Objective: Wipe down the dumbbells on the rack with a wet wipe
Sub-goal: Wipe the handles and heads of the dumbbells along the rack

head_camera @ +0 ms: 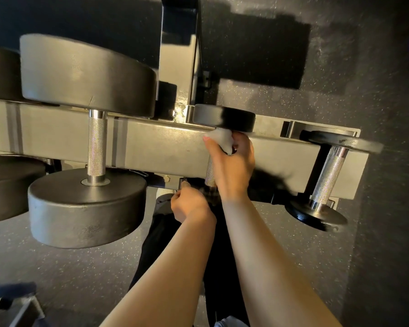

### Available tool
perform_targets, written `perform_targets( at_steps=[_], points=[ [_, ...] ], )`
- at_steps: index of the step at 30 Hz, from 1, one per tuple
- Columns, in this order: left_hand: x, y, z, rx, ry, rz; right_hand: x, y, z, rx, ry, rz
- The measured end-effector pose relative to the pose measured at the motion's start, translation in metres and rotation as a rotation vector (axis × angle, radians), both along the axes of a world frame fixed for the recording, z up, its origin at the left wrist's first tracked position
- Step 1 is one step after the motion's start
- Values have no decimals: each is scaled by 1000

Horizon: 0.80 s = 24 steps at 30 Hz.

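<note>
A grey rack rail [165, 147] carries black dumbbells with knurled steel handles. My right hand [232, 164] grips a white wet wipe [222, 139] wrapped round the upper end of the middle dumbbell's handle [210, 171], just below its far head [223, 118]. My left hand [189, 204] holds the near end of that same dumbbell, whose near head is hidden behind my hands. A large dumbbell [87, 142] sits to the left and a small one [326, 175] to the right.
A black upright post [178, 50] of the rack rises behind the rail. Another big dumbbell [0, 185] shows at the left edge. Dark speckled rubber floor [340, 67] lies below. My dark trouser legs [165, 244] stand under the rack. A metal frame part [17, 305] sits bottom left.
</note>
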State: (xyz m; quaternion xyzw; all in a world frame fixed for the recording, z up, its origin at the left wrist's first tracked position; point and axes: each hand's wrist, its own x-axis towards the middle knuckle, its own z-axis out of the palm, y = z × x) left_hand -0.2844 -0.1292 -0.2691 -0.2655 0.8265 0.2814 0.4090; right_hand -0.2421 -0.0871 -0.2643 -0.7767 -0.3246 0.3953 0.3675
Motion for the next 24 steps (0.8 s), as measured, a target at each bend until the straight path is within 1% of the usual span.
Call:
perform_targets(
  at_steps=[2, 4, 5, 7, 8, 9, 10, 12, 15, 17, 20, 24],
  points=[
    [-1, 0, -2, -26, 0, 22, -2, 5, 4, 25, -47, -87],
    [-2, 1, -2, -30, 2, 30, -7, 16, 2, -17, -49, -265],
    [-4, 1, -1, -35, -2, 23, -11, 22, 2, -42, -13, -360],
    [-6, 1, 2, -52, -14, -32, -13, 32, 5, -52, 232, -531],
    [-6, 1, 1, -58, -20, -49, -13, 35, 1, -59, 331, -559],
    [-6, 1, 1, -65, -26, -55, -12, 36, -1, -95, 356, -509],
    [-6, 0, 2, -66, -26, -62, -10, 35, -1, -152, 325, -419],
    [-5, -2, 0, -61, -14, -58, -6, 30, -4, -240, 183, -251],
    [-2, -3, 3, -5, -24, -155, 2, 14, -4, -284, 56, -102],
    [-2, -4, 1, 8, -24, -130, 8, 1, -2, -320, 21, 16],
    [-2, -2, 0, -22, -7, -16, 19, -19, 4, -443, 65, 164],
    [-2, -1, 1, -49, 2, -41, 28, -34, 9, -495, -100, 489]
  ],
)
